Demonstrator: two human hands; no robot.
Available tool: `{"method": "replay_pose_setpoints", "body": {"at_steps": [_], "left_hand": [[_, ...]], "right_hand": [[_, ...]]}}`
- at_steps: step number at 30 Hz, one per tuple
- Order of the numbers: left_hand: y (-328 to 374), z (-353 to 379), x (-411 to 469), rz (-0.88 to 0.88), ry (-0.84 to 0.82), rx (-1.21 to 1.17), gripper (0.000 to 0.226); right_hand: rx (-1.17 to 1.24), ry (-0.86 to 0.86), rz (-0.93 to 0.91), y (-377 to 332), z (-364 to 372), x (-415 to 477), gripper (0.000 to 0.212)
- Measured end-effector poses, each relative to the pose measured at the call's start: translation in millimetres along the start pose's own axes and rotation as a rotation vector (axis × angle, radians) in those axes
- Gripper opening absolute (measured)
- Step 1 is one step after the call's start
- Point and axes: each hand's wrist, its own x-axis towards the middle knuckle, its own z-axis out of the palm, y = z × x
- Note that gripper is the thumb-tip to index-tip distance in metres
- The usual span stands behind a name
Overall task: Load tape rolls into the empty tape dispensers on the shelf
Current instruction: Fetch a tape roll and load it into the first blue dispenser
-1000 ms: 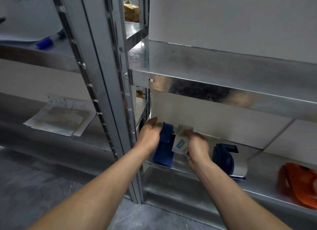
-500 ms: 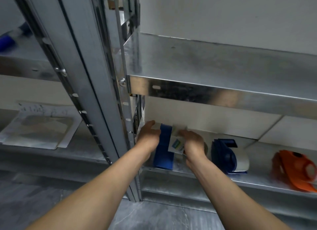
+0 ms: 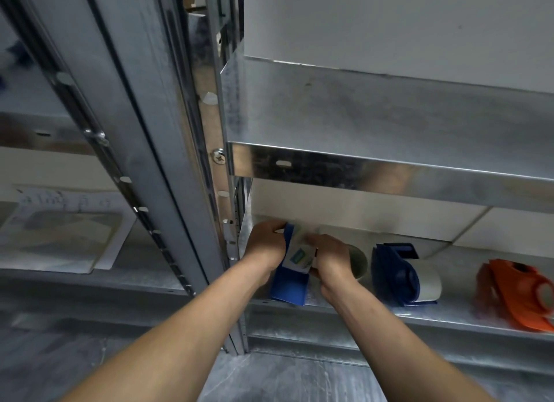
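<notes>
At the left end of the lower metal shelf [image 3: 449, 319], my left hand [image 3: 265, 242] grips a blue tape dispenser [image 3: 289, 286]. My right hand [image 3: 332, 259], fingers curled, holds a white tape roll [image 3: 299, 254] with a green label against it. A second blue dispenser [image 3: 394, 277], carrying a roll, stands just to the right, and an orange dispenser [image 3: 515, 295] lies beyond it.

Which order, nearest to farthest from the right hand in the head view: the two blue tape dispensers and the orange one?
1. Blue dispenser, right beside the right hand, on its left.
2. Second blue dispenser, to its right.
3. Orange dispenser, far right.
</notes>
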Motion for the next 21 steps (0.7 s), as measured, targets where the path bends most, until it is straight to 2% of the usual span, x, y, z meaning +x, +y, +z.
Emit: {"method": "replay_pose_setpoints", "body": {"at_steps": [3, 6, 7, 11, 15, 18, 21], "left_hand": [[0, -1, 0, -0.02, 0.021, -0.015, 0.032], [3, 1, -3, -0.038, 0.018, -0.031, 0.029], [4, 2, -3, -0.041, 0.024, -0.025, 0.028], [6, 1, -5, -0.071, 0.02, -0.055, 0.028], [5, 4, -8, -0.081, 0.026, -0.089, 0.028], [5, 5, -7, -0.073, 0.038, -0.093, 0.028], [1, 6, -7, -0.081, 0.036, -0.063, 0.026]], "right_hand": [[-0.081, -0.017, -0.043, 2, 2, 1, 0.013], [-0.39, -0.091, -0.181, 5, 4, 1, 0.017], [-0.429, -0.13, -0.202, 5, 4, -1, 0.019], [-0.334, -0.241, -0.142, 7, 1, 4, 0.03], [-0.229, -0.229, -0.084, 19, -6, 20, 0.074], [-0.223, -0.205, -0.061, 19, -8, 20, 0.066], [-0.242, -0.22, -0.109, 15, -10, 11, 0.04]]}}
